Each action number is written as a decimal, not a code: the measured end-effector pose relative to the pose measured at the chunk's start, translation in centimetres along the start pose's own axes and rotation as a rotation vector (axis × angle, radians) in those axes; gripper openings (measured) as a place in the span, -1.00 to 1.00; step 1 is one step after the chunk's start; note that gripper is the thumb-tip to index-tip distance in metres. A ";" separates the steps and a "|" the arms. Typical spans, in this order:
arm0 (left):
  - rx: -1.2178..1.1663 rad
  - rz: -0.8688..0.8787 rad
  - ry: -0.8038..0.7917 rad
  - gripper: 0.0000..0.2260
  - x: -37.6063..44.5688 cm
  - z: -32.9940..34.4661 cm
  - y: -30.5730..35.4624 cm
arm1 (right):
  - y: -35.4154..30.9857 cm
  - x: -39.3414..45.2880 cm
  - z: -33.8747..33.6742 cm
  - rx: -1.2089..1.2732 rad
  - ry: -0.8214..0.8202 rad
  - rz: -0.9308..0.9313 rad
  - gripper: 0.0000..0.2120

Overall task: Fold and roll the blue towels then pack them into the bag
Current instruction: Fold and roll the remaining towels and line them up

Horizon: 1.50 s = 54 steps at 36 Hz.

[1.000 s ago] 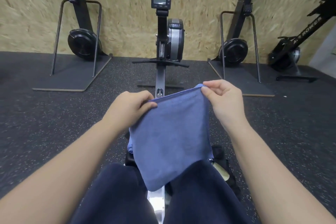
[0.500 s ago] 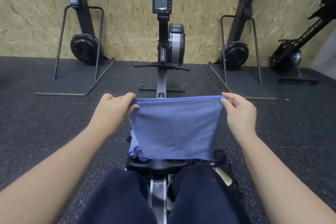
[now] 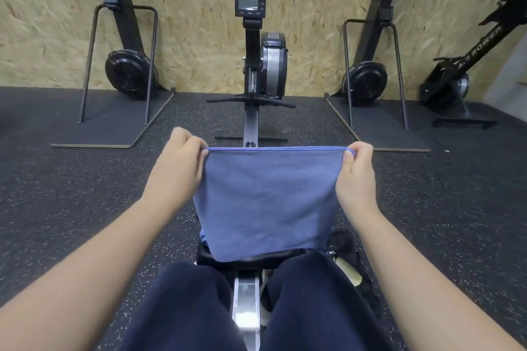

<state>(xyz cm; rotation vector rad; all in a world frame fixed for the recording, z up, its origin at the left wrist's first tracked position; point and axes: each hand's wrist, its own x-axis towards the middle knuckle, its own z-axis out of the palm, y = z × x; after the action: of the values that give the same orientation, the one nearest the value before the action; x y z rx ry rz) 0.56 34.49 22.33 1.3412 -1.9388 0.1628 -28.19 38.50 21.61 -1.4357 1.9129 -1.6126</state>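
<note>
two hands: my left hand [image 3: 178, 168] and right hand [image 3: 355, 177] each pinch a top corner of the blue towel [image 3: 268, 202].
towel: hangs flat between them, top edge level and taut, lower edge at the rower seat [image 3: 248, 258].
long axis: side to side, both hands equally near.
grip: fingers curled, pinching cloth.
more towels: just behind, left [image 3: 203, 235].
bag [image 3: 346, 259]: right of the seat.
</note>
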 end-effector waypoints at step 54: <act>-0.436 0.109 -0.115 -0.88 -3.0 -3.6 7.3 | -8.1 -7.1 1.0 0.266 -0.578 -0.068 -0.80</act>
<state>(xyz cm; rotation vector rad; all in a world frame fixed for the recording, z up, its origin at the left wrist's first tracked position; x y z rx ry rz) -3.30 41.75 25.17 0.9741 -1.9968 -0.2776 -19.97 44.38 25.47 -1.6324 1.2897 -1.2311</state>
